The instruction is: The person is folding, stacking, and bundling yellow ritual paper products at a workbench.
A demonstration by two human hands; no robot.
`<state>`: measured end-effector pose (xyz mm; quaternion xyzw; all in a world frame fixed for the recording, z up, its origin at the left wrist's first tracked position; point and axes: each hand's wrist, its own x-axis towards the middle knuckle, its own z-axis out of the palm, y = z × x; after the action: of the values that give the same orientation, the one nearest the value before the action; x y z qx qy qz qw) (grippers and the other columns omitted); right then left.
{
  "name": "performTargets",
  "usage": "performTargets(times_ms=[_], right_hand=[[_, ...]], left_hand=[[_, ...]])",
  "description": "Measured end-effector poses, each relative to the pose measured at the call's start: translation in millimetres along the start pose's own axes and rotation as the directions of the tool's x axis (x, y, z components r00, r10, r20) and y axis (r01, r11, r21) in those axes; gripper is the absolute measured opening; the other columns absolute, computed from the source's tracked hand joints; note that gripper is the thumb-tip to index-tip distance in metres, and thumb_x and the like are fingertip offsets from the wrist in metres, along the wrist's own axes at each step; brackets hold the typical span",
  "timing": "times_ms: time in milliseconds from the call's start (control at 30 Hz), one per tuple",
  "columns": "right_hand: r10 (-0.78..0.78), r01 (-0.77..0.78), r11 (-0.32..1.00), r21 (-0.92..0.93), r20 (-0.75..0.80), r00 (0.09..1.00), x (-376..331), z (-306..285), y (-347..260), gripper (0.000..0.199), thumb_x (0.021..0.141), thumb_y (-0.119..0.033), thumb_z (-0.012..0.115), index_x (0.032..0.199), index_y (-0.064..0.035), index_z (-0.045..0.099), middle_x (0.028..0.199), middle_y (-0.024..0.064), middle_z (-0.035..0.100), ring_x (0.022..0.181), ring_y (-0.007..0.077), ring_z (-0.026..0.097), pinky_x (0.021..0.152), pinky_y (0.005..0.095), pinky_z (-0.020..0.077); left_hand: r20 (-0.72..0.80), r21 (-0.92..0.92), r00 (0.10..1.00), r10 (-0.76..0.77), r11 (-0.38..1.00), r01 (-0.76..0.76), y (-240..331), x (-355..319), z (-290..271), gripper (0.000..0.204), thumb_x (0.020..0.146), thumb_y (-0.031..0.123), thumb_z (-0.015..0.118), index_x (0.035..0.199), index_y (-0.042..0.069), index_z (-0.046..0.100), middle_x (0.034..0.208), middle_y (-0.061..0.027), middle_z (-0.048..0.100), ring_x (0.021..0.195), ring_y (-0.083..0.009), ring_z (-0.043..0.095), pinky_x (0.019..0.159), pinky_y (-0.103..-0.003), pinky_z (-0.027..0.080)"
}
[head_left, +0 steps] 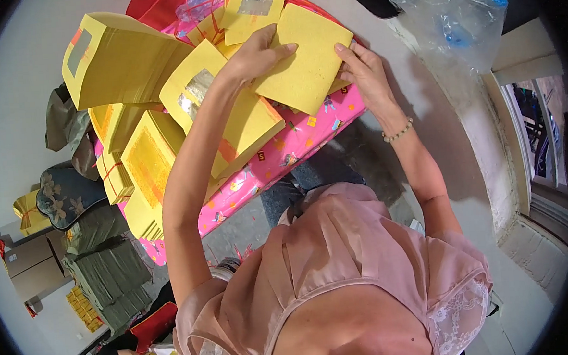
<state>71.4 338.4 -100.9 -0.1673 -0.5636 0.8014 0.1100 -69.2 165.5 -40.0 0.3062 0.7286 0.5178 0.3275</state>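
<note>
My left hand (258,51) and my right hand (363,70) both grip one yellow paper sheet (304,60), left hand at its left edge, right hand at its right edge. The sheet is held above a pink patterned table cover (307,137). Thick stacks of yellow paper (121,60) with foil squares lie just left of my hands, and another stack (245,124) sits under my left forearm. A bead bracelet (398,131) is on my right wrist.
More yellow bundles (146,160) crowd the table's left side. A clear plastic bag (456,14) lies at the upper right by a pale wall ledge. Dark green paper stacks (108,273), cardboard boxes (32,264) and a floral cushion (67,194) sit on the floor at left.
</note>
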Motion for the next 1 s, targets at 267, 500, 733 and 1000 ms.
performTargets(times_ms=[267,500,733,1000], right_hand=[[0.085,-0.090,0.961,-0.260,-0.030,0.996,6,-14,17,0.030,0.090,-0.026,0.064,0.107,-0.0019,0.062,0.090,0.0052,0.067,0.074,0.0090,0.065,0.060,0.0210,0.0520],[0.104,-0.128,0.925,-0.359,-0.085,0.991,18,-23,51,0.026,0.088,-0.022,0.066,0.103,-0.0019,0.063,0.082,0.0056,0.067,0.065,0.0098,0.064,0.055,0.0212,0.0505],[0.078,-0.074,0.884,-0.461,-0.011,0.997,16,-24,50,0.023,0.089,-0.021,0.065,0.101,-0.0016,0.065,0.078,0.0049,0.067,0.065,0.0089,0.063,0.057,0.0217,0.0498],[-0.099,0.027,0.497,-0.867,-0.026,0.995,7,-22,26,0.038,0.077,-0.030,0.072,0.093,0.0028,0.063,0.076,0.0168,0.066,0.066,0.0299,0.065,0.060,0.0409,0.0491]], left_hand=[[0.237,0.210,0.904,-0.355,0.928,0.309,-7,45,-11,0.055,0.085,0.025,0.068,0.130,-0.001,0.048,0.114,-0.0081,0.062,0.101,-0.0164,0.060,0.087,-0.027,0.048],[0.196,0.486,0.897,-0.395,0.834,0.261,-53,84,1,0.051,0.080,0.022,0.074,0.124,0.004,0.057,0.112,-0.0106,0.063,0.099,-0.0238,0.061,0.085,-0.037,0.049],[0.334,0.409,0.798,-0.502,0.840,0.357,-63,95,-1,0.066,0.078,0.030,0.076,0.133,0.007,0.049,0.121,-0.0107,0.057,0.110,-0.0222,0.055,0.094,-0.036,0.044],[0.268,0.572,0.881,-0.389,0.800,0.179,-71,98,14,0.053,0.078,0.025,0.073,0.125,0.008,0.057,0.111,-0.0092,0.063,0.103,-0.0213,0.059,0.088,-0.036,0.047]])
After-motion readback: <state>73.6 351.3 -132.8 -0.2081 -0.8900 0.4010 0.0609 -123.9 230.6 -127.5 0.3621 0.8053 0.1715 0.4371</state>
